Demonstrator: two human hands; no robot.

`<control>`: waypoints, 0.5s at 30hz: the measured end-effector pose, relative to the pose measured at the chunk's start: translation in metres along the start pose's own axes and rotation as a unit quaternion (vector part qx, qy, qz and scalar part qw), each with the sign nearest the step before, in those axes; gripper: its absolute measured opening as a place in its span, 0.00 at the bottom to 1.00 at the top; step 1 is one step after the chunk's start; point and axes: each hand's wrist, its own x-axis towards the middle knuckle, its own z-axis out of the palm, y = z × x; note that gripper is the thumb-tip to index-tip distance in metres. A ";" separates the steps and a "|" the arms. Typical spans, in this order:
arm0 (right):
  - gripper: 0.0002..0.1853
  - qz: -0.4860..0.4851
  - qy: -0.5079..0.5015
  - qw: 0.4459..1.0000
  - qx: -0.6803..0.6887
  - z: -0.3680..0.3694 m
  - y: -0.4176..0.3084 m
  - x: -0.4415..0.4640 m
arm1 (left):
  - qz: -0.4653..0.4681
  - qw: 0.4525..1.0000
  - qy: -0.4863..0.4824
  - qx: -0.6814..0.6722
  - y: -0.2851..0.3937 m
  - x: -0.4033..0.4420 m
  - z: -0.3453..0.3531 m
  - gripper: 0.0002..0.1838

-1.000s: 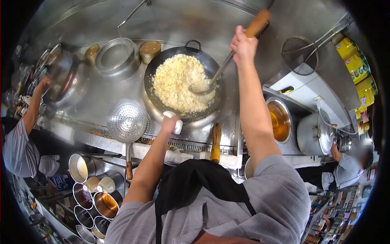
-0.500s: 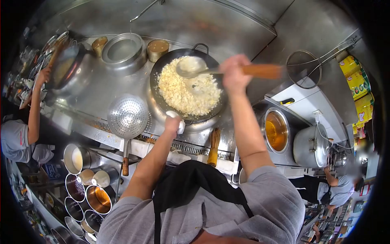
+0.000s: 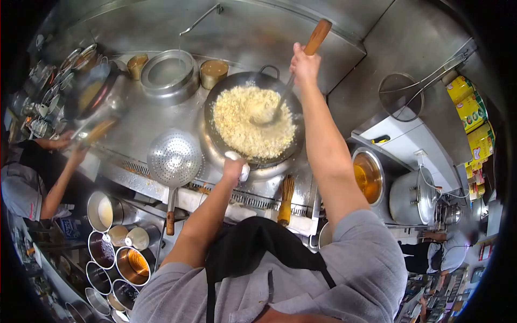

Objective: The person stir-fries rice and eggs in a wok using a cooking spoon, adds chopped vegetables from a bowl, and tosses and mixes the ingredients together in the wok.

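A dark wok [image 3: 210, 124] on the stove holds a broad heap of pale yellow fried rice [image 3: 237, 126]. My right hand [image 3: 306, 65] is closed around a ladle [image 3: 318, 36] with a wooden handle. Its handle points up and away, and its metal bowl sits in the rice on the right side, slightly blurred. At the wok's near edge, my left hand [image 3: 233, 169] grips a folded white cloth [image 3: 245, 172]; the wok's near handle is hidden there. A perforated skimmer [image 3: 175, 157] lies left of my left hand. A bamboo brush [image 3: 286, 199] rests to its right.
Behind the skimmer stand a metal pot [image 3: 168, 75] and two tins. Several seasoning containers [image 3: 133, 265] are at lower left. Amber liquid fills a pot [image 3: 367, 175] at right, beside a lidded pot [image 3: 412, 196]. A co-worker [image 3: 32, 183] works at another wok, left.
My right hand has moved up and swung the ladle handle from sideways to upright, its bowl going down and right into the rice. The co-worker at left has lowered their hands.
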 end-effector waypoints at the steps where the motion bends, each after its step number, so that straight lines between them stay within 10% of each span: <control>1: 0.14 -0.014 -0.018 1.000 -0.020 0.010 -0.020 0.004 | 0.006 1.000 -0.001 -0.004 0.001 0.007 0.003 0.13; 6: 0.13 -0.041 -0.016 0.996 0.076 -0.019 0.105 -0.021 | 0.040 0.998 -0.031 0.031 -0.035 0.018 -0.004 0.12; 9: 0.12 -0.040 -0.010 0.990 -0.133 0.016 0.033 0.009 | 0.003 1.000 0.005 -0.009 -0.021 0.010 -0.004 0.12; 15: 0.14 -0.134 0.021 0.988 0.079 -0.014 0.053 -0.007 | -0.005 0.997 -0.019 -0.072 -0.029 0.026 -0.002 0.10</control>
